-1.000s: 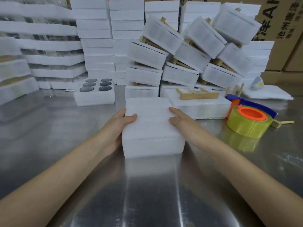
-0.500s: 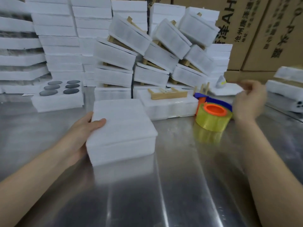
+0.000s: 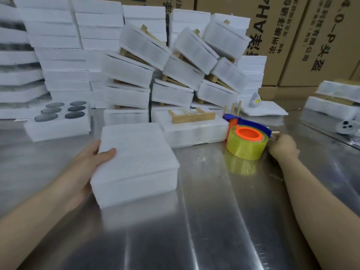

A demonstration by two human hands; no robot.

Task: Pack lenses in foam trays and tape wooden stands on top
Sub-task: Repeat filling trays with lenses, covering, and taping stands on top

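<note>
Your right hand (image 3: pixel 283 146) has dropped beside the tape roll (image 3: pixel 246 146), curled; grip unclear. Your left hand (image 3: pixel 87 164) clasps the foam tray (image 3: pixel 136 152).

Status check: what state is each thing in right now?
foam pack: closed, flat, no stand on top.
left hand: grips foam pack's left edge.
tape roll: lying flat.
right hand: curled behind tape roll, grip unclear.
open tray: six lenses seated, uncovered.
wooden stand: lying flat on another pack.
</note>
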